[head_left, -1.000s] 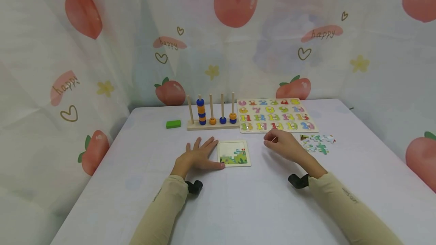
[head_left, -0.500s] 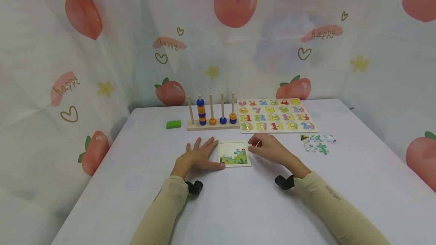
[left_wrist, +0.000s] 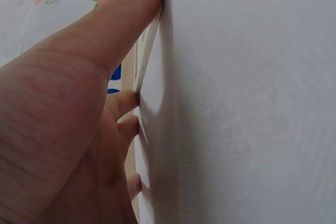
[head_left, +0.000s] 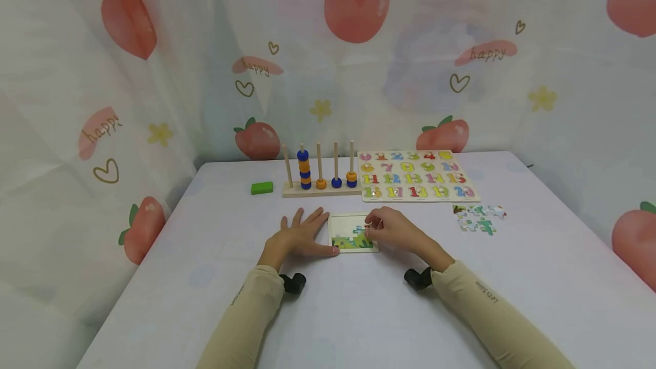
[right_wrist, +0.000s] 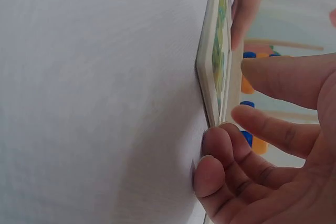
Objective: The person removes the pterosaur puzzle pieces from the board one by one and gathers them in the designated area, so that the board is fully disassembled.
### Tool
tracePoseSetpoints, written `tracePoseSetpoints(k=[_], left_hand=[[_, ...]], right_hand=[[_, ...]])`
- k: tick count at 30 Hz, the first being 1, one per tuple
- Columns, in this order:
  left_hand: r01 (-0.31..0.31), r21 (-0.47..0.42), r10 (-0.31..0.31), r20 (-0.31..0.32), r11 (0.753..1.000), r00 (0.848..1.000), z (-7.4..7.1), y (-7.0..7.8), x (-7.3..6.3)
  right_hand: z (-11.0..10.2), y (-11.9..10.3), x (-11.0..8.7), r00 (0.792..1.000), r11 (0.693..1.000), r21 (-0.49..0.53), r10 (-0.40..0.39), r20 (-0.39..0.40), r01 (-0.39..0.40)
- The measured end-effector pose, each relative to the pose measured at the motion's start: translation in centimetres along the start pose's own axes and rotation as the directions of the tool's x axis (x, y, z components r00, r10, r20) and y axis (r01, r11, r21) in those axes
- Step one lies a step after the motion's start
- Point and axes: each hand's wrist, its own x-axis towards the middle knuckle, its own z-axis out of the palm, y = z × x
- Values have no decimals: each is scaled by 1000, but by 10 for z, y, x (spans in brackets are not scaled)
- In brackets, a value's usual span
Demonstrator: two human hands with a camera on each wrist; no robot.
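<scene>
A small square tray puzzle (head_left: pixel 353 242) lies on the table, its lower part and right side filled with green and blue jigsaw pieces. My left hand (head_left: pixel 297 236) lies spread on the table at its left edge, the thumb touching the lower left corner. In the left wrist view the thumb and fingertips of the left hand (left_wrist: pixel 68 87) meet the tray's side. Over the tray's right part is my right hand (head_left: pixel 397 229), hiding some pieces. The right wrist view shows the right hand (right_wrist: pixel 278 150) with thumb and index finger apart and nothing visible between them.
Several loose jigsaw pieces (head_left: pixel 483 225) lie to the right. A wooden peg abacus (head_left: pixel 323 191) with blue and orange beads stands behind the tray, beside a number board (head_left: pixel 415 178). Farther left is a green block (head_left: pixel 262 188). A printed cloth hangs behind the table.
My right hand has moved left from beside the loose pieces to over the tray's right side. The left hand has stayed at the tray's left edge.
</scene>
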Motion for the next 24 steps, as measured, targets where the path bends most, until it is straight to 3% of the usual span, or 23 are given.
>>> tracePoseSetpoints(k=[16,24], left_hand=[[11,-17,-11,6,1000,1000,-1,4,-1],[9,-26,-9,-4,1000,1000,-3,5,-1]], right_hand=[[7,3,0,1000,996,-87,25,2,-25],[8,1,1,1000,998,-65,28,-5,-28]])
